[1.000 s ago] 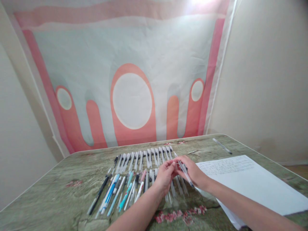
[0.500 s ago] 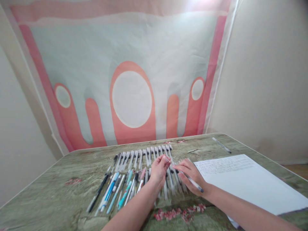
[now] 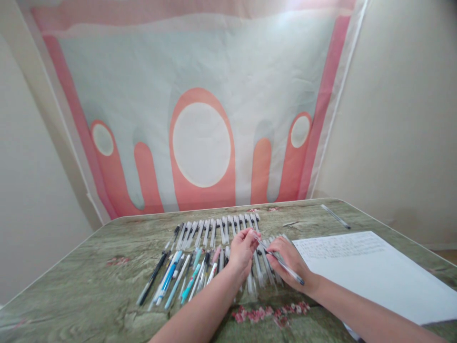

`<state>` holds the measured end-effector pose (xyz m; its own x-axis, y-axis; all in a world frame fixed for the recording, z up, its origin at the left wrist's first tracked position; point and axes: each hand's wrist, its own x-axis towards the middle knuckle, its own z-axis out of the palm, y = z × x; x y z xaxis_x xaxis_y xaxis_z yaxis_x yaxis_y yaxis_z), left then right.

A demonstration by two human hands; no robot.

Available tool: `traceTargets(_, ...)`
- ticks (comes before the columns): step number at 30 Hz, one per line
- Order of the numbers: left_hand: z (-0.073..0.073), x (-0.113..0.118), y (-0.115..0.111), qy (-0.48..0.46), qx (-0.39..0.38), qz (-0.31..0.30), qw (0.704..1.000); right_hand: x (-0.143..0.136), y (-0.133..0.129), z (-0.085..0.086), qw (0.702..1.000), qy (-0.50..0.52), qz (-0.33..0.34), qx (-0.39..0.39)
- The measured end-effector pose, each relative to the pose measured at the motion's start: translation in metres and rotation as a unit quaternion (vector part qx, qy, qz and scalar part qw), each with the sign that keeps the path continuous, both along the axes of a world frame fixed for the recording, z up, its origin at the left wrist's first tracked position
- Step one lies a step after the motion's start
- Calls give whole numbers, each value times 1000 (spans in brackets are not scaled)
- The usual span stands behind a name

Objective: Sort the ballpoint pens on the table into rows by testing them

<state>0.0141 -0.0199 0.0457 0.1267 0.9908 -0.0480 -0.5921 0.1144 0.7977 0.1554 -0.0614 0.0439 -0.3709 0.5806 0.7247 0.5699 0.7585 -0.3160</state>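
A slim clear-barrelled pen [image 3: 293,273] with a dark end slants between my hands above the table. My right hand [image 3: 287,259] is closed around its middle, with the dark end sticking out near the wrist. Thumb and fingers of my left hand [image 3: 243,252] pinch the pen's far end, and those fingertips hide whether a cap is there. Beneath and behind both hands lie clear pens [image 3: 257,269] in a row, partly covered by them. Left of my left forearm is a group of mixed pens, among them a blue and white pen [image 3: 167,281] and a turquoise pen [image 3: 190,284].
Along the back runs a row of clear, dark-gripped pens [image 3: 205,233]. A sheet of paper [image 3: 371,281] with handwriting at its top lies at the right, with a single pen [image 3: 335,216] beyond it. The wood-patterned table [image 3: 89,286] meets a printed cloth [image 3: 200,57] behind.
The view has shifted slightly, so everything sits a little further right. Both hands keep their closed hold, and the pen between them looks much the same.
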Motion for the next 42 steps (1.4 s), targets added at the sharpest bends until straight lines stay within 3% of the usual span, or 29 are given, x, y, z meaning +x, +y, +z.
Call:
traceTargets(8,0,3,-4,-18,-13,-13,1000,2,5,-8,1000,-6,-16,18)
traceTargets(19,-1,5,-4,-21,-23,-5,1000,2,7,-7,998,-32,-27,42)
traceTargets(35,4,9,-19,6,20,-66,998,6,12,-11,996,-41,-51,66)
traceTargets(42,10,1,-7,7,54,11,998,5,1,-3,998,-33,-32,31)
